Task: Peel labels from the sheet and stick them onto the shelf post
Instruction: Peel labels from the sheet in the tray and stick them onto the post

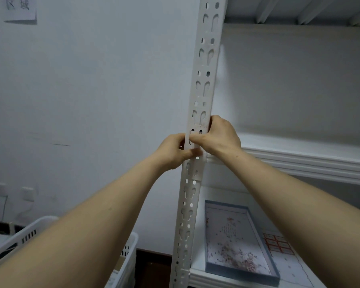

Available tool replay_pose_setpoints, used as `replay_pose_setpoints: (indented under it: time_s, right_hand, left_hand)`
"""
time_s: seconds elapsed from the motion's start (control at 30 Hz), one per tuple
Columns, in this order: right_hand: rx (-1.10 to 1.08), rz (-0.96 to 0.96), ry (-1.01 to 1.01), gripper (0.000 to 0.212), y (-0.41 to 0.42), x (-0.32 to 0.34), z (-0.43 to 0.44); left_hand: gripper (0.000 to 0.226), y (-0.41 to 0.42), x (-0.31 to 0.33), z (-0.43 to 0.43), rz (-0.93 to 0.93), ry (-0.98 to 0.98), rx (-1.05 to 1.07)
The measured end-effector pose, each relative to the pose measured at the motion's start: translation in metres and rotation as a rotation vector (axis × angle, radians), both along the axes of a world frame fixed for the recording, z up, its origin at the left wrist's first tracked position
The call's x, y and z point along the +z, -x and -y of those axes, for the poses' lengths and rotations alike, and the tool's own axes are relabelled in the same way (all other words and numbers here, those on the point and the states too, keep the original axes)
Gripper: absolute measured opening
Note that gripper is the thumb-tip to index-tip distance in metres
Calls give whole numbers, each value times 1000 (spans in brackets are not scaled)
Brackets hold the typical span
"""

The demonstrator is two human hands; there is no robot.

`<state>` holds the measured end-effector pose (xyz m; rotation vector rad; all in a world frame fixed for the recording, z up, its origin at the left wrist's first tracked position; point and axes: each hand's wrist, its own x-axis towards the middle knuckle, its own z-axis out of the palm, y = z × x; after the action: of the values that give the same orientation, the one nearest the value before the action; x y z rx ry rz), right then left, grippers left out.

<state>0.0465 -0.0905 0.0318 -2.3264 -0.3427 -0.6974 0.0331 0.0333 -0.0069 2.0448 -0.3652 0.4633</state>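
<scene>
A white slotted shelf post (205,65) runs up the middle of the view. Both my hands meet on it at mid height. My left hand (174,151) sits on the post's left edge with its thumb laid across the front face. My right hand (218,135) wraps the right edge, thumb pressing the front near a pale label (192,142) that is hard to tell from the post. The label sheet (277,244), with red-bordered labels, lies on the lower shelf at the right.
A shallow grey-blue box lid (264,276) holding scattered reddish scraps lies on the lower shelf beside the sheet. A white shelf board edge (299,163) juts out right of my hands. A white slatted basket (129,254) stands on the floor at lower left, wall sockets (27,193) behind it.
</scene>
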Motion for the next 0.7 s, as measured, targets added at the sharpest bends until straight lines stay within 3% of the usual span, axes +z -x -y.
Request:
replay_pose_setpoints:
  time_s: [0.4,0.53,0.7]
  right_hand:
    - [5,14,-34,26,5,2,-2]
    - [138,-21,-72,20,7,6,6]
    - [98,-6,-83,20,6,5,2]
  left_hand:
    - [15,-1,2,-1,-38,-16,14]
    - [25,1,2,-2,-39,32,-31]
    - [24,3,2,-1,-44,30,-37]
